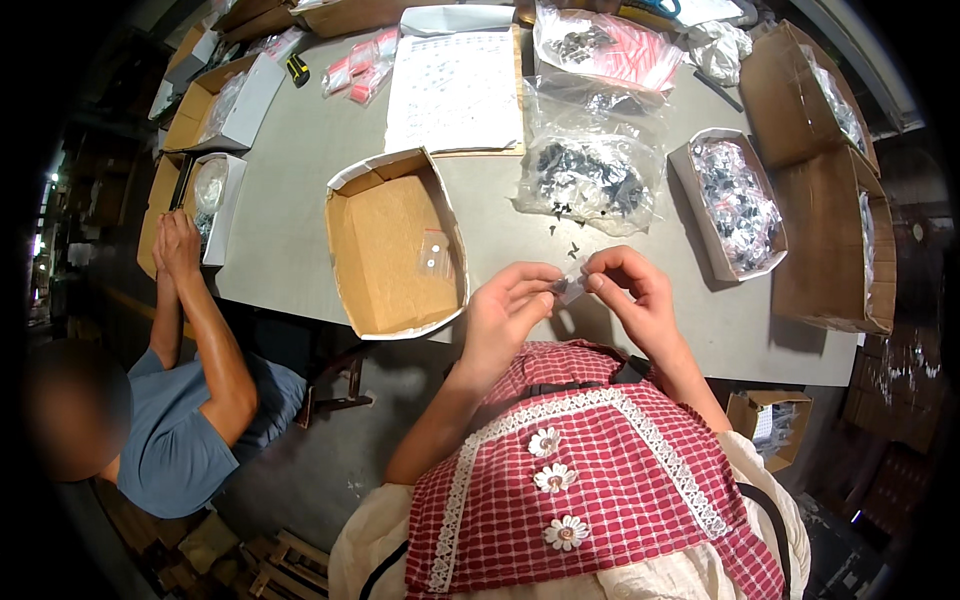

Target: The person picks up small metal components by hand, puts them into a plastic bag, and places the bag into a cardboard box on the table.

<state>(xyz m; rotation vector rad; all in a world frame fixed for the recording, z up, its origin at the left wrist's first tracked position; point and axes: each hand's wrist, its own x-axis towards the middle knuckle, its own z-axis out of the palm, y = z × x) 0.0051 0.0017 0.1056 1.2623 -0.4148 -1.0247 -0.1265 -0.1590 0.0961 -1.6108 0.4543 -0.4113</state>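
Observation:
Between my two hands, over the table's near edge, is a small clear plastic bag (pixel 572 286). My left hand (pixel 508 308) pinches its left side, where something small and dark shows. Its other side is pinched by the fingertips of my right hand (pixel 632 292). A few loose dark small parts (pixel 573 249) lie on the table just beyond my fingers. Behind them a large clear bag (pixel 590 180) lies with its mouth toward me, full of similar black pieces. Left of my hands stands an open cardboard box (pixel 385 215) with one small filled bag (pixel 435 252) inside.
At the right, a white box (pixel 735 205) holds many filled small bags, beside tall cardboard boxes (pixel 830 240). A paper sheet on a board (pixel 455 92) lies at the back, near a tray of red-edged bags (pixel 610 48). A co-worker (pixel 190 400) sits at the left, hands on boxes there.

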